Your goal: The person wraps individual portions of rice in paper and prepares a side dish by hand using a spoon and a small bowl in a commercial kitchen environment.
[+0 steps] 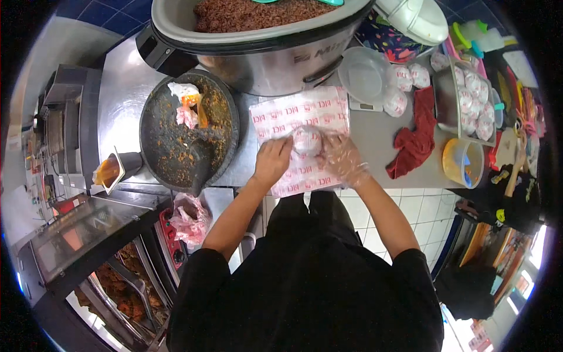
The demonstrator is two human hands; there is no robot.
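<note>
A round ball wrapped in red-printed white paper (pixel 307 141) sits on a stack of printed wrapping paper sheets (pixel 303 116) in front of me. My bare left hand (pixel 273 158) grips its left side with curled fingers. On the opposite side, my right hand (pixel 343 158), in a clear plastic glove, holds the same ball. What is inside the paper is hidden. Above the sheets stands a large steel cooker (pixel 264 70) filled with reddish-brown rice (pixel 259 16), with a turquoise utensil (pixel 327 1) at its top edge.
A stone mortar (pixel 147 132) with orange residue and a pestle (pixel 201 165) stands at left. Rightward are a translucent bowl (pixel 365 72) on a scale (pixel 367 106), a red cloth (pixel 413 136), a bin (pixel 446 99) of several wrapped balls (pixel 473 105), and a plastic tub (pixel 453 163).
</note>
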